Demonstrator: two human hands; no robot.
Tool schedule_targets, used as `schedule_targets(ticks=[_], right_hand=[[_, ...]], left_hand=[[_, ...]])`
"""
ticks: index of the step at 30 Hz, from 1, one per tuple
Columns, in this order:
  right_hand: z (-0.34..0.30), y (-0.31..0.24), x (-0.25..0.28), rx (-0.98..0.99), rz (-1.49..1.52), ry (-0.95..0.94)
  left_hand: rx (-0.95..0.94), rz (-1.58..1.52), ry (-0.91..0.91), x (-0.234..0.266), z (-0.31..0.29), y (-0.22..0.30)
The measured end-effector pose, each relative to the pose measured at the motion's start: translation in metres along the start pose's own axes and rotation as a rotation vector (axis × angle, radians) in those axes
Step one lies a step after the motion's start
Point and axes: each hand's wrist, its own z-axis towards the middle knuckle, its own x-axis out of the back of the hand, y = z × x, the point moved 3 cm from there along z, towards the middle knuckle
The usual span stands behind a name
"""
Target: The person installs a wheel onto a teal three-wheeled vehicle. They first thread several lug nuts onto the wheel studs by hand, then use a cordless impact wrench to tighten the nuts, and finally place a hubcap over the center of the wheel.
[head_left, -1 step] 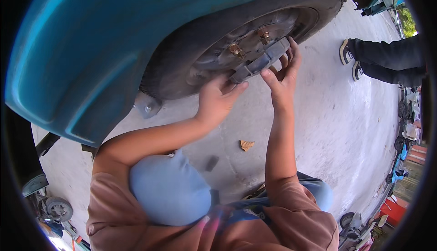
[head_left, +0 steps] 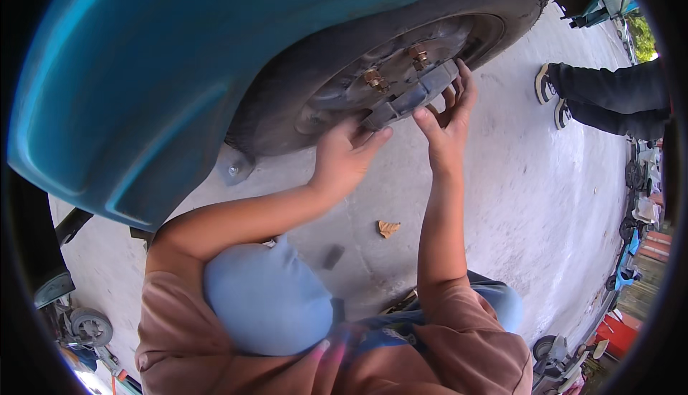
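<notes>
My left hand (head_left: 345,153) and my right hand (head_left: 448,126) grip a grey, disc-like wheel cover (head_left: 412,99) at its two ends, and I see it almost edge-on. It is tilted in front of the hub of a black-tyred wheel (head_left: 279,101). The left fingers go behind the cover's near end, partly hidden, with the thumb in front. My right fingers curl over its far end. Behind the cover, two brassy wheel nuts (head_left: 375,80) stick out of the hub. Whether the cover touches the hub, I cannot tell.
A teal fender (head_left: 129,94) curves over the wheel on the left. On the concrete floor (head_left: 516,201) lies a dry leaf (head_left: 388,229). Another person's legs (head_left: 609,94) in dark trousers stand at the right. Small wheeled vehicles (head_left: 555,355) line the lower right.
The fender and wheel sit very slightly further right in the picture. Both hands keep their hold on the wheel cover.
</notes>
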Motion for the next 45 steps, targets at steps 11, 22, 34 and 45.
schedule_targets(ticks=[11, 22, 34, 45], right_hand=[[0.008, -0.010, -0.005, 0.009, -0.150, 0.063], [0.011, 0.001, -0.003, -0.015, -0.120, 0.063], [0.011, 0.001, -0.008, 0.068, -0.021, 0.054], [0.008, 0.007, -0.005, 0.063, -0.104, 0.088]], left_hand=[[0.057, -0.074, -0.033, -0.001, 0.009, 0.013], [0.159, -0.054, 0.028, 0.000, 0.020, 0.004], [0.148, -0.043, 0.038, 0.003, 0.024, -0.004], [0.203, -0.121, -0.094, 0.004, 0.025, -0.002]])
